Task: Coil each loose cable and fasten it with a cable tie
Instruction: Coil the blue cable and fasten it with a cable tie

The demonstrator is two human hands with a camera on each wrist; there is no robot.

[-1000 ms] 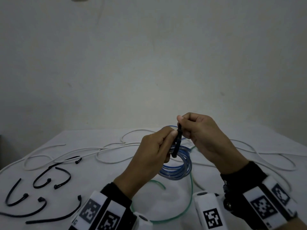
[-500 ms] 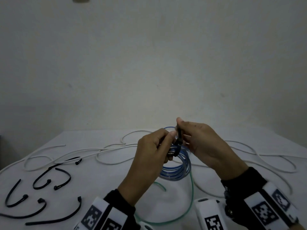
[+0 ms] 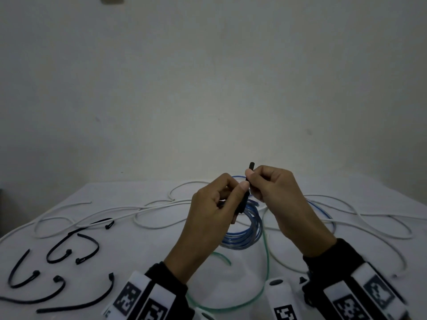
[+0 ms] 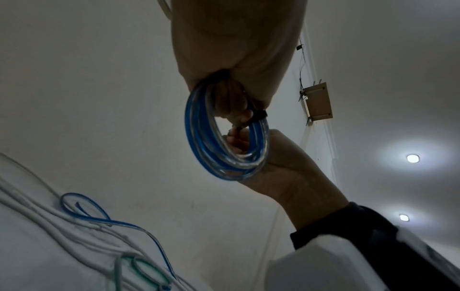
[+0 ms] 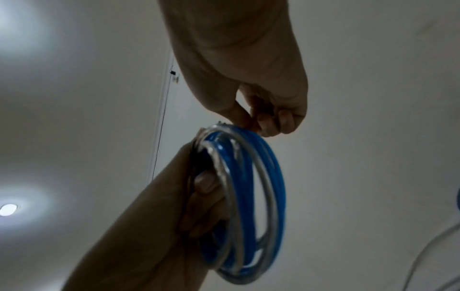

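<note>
Blue coil [image 3: 248, 229] held above tabletop [image 3: 161, 245]: my left hand [image 3: 215, 211] curls round its strands, my right hand [image 3: 277, 192] pinches black tie [image 3: 250, 172] tail upright over coil top. Spare ties [image 3: 76, 252] lie left of coil, white cable [image 3: 150, 205] behind, green cable [image 3: 265, 269] below.

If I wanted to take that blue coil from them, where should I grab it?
Probably the bottom arc of the blue coil, coming from below. It hangs free there as an open ring, while the left hand and right hand crowd the top around the black cable tie.
</note>
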